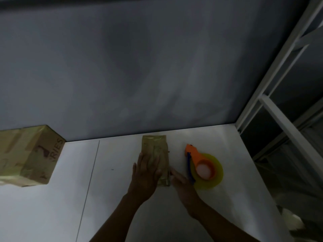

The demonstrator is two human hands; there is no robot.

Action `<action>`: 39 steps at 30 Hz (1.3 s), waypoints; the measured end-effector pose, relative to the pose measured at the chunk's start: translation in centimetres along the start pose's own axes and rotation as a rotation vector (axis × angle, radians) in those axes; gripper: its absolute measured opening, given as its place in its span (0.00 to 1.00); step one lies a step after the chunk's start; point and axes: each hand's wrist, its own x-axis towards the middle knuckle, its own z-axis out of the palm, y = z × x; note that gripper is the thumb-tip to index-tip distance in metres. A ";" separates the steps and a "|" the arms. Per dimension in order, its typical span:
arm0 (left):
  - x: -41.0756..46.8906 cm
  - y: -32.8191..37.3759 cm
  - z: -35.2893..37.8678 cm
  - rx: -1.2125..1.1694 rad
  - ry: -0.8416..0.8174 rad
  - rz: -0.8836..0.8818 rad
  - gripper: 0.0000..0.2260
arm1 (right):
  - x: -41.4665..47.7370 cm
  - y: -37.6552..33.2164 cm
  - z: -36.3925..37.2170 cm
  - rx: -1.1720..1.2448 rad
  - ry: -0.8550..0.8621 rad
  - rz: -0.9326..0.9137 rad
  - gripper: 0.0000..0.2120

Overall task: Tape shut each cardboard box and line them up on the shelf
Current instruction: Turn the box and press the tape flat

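A small flat cardboard box (154, 145), wrapped in shiny tape, lies on the white table (111, 198) near the wall. My left hand (146, 172) presses flat on the box's top with straight fingers. My right hand (181, 182) touches the box's right side near its front corner, fingers extended. An orange tape dispenser (201, 161) with a yellowish tape roll (217, 177) lies just right of the box, beside my right hand. A larger taped cardboard box (29, 156) with printed letters stands at the left edge.
A grey wall (139, 67) rises behind the table. A white metal shelf frame (279, 102) stands at the right, past the table's edge. A seam (89, 186) runs across the tabletop left of my arms.
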 end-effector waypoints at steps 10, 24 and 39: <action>0.7 -1.1 0.2 -0.270 -0.060 0.067 0.22 | 0.1 -0.1 0.5 0.174 -0.064 0.190 0.25; -3.3 -0.1 -0.9 -0.408 0.305 -0.348 0.19 | 2.1 -1.9 -0.9 -0.586 0.125 -0.247 0.22; -2.6 -2.1 -1.0 -0.304 0.202 -0.039 0.18 | 3.2 -1.9 -1.7 -0.885 -0.060 -0.277 0.22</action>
